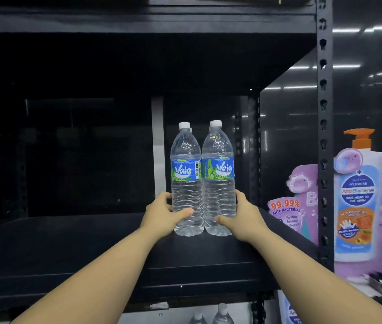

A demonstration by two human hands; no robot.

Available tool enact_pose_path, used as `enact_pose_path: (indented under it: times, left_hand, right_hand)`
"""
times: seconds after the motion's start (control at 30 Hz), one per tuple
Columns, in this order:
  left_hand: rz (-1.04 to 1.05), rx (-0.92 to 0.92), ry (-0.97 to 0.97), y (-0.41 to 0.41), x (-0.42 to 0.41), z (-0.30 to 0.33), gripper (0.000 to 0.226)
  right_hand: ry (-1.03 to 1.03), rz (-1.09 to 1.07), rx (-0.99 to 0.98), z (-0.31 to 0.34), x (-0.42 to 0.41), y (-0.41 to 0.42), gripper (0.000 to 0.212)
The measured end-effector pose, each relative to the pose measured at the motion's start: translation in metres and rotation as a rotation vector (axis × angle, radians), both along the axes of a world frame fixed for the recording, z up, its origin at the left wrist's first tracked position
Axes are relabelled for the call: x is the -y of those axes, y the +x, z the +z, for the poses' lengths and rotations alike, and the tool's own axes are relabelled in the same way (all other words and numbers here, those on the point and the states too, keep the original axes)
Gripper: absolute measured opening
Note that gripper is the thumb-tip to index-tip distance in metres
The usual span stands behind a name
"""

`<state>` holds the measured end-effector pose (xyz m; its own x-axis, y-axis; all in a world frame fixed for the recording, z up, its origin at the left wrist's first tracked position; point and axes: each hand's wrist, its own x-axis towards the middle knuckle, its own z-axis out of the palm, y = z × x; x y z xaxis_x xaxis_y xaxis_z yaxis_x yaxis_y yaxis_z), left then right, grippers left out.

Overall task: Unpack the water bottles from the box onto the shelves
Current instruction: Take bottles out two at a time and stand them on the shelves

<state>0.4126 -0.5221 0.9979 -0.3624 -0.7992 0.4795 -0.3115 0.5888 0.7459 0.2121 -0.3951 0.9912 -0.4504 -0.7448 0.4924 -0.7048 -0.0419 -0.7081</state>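
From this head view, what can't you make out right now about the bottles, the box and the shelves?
- Box: not in the head view at all.
- Bottles behind the front two water bottles: only a hint of a second cap; count unclear.
- Lower shelf bottles: cut off by the bottom edge.
- Shelf back: too dark.
- Left hand, right hand: far-side fingers hidden by bottles.

Black metal shelf (68, 249), dark board between perforated uprights, two clear water bottles standing upright on it toward the right, left bottle (186, 181) and right bottle (219, 178) touching side by side, white caps, blue-green labels, further caps partly visible just behind them.
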Motion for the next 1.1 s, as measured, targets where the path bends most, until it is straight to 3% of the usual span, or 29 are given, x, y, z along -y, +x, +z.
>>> enact_pose_path:
  times: [0.2, 0.43, 0.7, 0.97, 1.1]
  left_hand:
    - [-0.041, -0.014, 0.067, -0.006, 0.011, 0.0, 0.058]
    - [-0.013, -0.049, 0.008, -0.011, 0.011, -0.007, 0.063]
    - [-0.01, -0.058, -0.141, -0.015, 0.005, -0.01, 0.085]
    - [-0.023, 0.041, -0.113, -0.003, -0.001, 0.0, 0.089]
    - [0.005, 0.078, -0.087, -0.002, -0.004, -0.001, 0.071]
  right_hand:
    - [0.088, -0.019, -0.025, 0.002, 0.008, -0.006, 0.074]
    - [0.105, -0.015, -0.048, -0.006, 0.016, -0.012, 0.068]
    - [-0.009, -0.014, -0.059, -0.015, 0.015, -0.005, 0.094]
    - [0.041, -0.065, -0.093, -0.008, 0.004, 0.0, 0.085]
    - [0.05, -0.149, -0.025, -0.009, 0.003, 0.008, 0.067]
